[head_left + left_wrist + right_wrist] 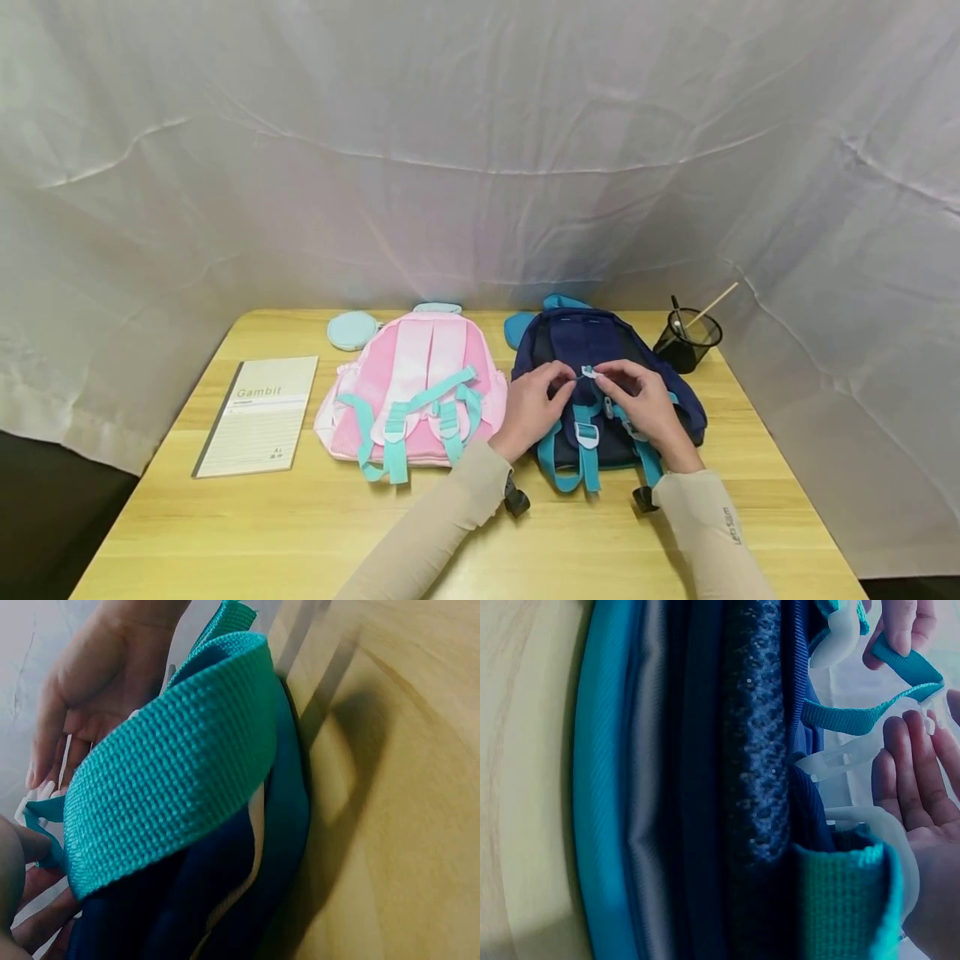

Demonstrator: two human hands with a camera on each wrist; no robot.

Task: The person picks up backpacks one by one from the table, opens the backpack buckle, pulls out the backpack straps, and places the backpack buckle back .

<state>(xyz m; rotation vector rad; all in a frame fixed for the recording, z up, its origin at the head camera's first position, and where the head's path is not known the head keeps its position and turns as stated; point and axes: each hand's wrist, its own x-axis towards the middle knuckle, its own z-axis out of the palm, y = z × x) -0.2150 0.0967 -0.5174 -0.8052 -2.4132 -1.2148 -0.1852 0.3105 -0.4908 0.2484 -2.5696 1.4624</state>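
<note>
A navy backpack (547,350) lies with its teal-strapped side up. Above it, my left hand (534,408) pinches a narrow teal strap (907,664) between thumb and finger, seen best in the right wrist view. My right hand (645,404) holds a small white plastic buckle (590,372) at its fingertips, and the narrow strap runs to this buckle. Lower on the backpack, a wide teal shoulder strap (588,471) hangs through a white slider (587,434). In the left wrist view a wide teal webbing loop (172,765) partly covers both hands.
Left of the navy backpack lies a pink backpack (382,350) with teal straps, a pale blue round pouch (352,331) by it. A notebook (257,417) is at the table's left. A black mesh pen cup (681,354) stands at the back right. Grey curtains (480,167) hang behind.
</note>
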